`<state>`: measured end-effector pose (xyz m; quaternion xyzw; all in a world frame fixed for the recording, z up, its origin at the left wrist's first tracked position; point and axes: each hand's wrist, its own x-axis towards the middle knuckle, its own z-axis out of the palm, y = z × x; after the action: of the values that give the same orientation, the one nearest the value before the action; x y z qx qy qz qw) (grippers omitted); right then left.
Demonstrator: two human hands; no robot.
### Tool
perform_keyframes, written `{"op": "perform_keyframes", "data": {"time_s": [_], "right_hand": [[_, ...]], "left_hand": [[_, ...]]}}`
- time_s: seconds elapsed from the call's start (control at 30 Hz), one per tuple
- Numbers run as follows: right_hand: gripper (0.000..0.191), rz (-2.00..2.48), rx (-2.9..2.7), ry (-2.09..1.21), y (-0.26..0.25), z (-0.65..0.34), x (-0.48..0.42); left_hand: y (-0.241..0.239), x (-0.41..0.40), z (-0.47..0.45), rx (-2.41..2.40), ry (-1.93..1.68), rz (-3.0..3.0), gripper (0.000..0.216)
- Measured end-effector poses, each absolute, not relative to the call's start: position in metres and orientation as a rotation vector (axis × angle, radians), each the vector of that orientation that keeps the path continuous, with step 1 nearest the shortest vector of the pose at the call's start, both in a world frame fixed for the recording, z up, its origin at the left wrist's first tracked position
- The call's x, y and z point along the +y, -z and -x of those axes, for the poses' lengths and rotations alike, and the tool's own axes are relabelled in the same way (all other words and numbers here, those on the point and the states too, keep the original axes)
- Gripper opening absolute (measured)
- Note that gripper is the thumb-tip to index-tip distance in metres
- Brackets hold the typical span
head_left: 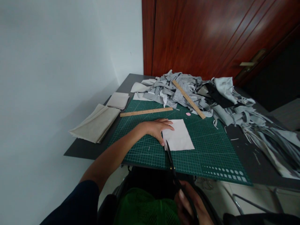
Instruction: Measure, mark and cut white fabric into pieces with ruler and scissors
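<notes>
A white square of fabric (179, 136) lies flat on the green cutting mat (138, 137). My left hand (158, 128) rests on its left edge, fingers spread and palm down. In my right hand (187, 200), at the mat's front edge, is a pair of black-handled scissors (172, 165). Their blades point away from me, and the tip is at the fabric's lower left corner, just below my left thumb. Whether the blades are slightly parted I cannot tell.
One wooden ruler (146, 112) lies across the mat; another ruler (188, 99) leans on a heap of grey fabric scraps (173, 87). Folded beige cloth (96, 123) and a white fabric stack (118, 100) sit at the left. A pink piece (188, 114) lies near the scraps.
</notes>
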<state>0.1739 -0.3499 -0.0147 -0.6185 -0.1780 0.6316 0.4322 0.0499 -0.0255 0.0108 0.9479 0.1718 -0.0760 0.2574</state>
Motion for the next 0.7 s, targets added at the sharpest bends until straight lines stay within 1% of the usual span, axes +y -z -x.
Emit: {"op": "perform_keyframes", "data": {"time_s": [0.17,0.43,0.57,0.7], "right_hand": [[0.079,1.518,-0.493,-1.623,0.014,-0.17,-0.339],[0.091,1.488,-0.684,-1.678,0.018,-0.175,-0.331],[0.093,1.55,-0.629,-1.603,0.014,-0.169,-0.332],[0.099,1.579,-0.6,-1.551,0.009,-0.164,-0.334]], "left_hand": [[-0.01,-0.026,-0.05,0.468,0.198,-2.579,0.102],[-0.012,-0.027,-0.051,0.478,0.217,-2.576,0.104],[-0.013,-0.028,-0.051,0.486,0.221,-2.575,0.103],[-0.012,-0.027,-0.05,0.479,0.214,-2.571,0.103]]}}
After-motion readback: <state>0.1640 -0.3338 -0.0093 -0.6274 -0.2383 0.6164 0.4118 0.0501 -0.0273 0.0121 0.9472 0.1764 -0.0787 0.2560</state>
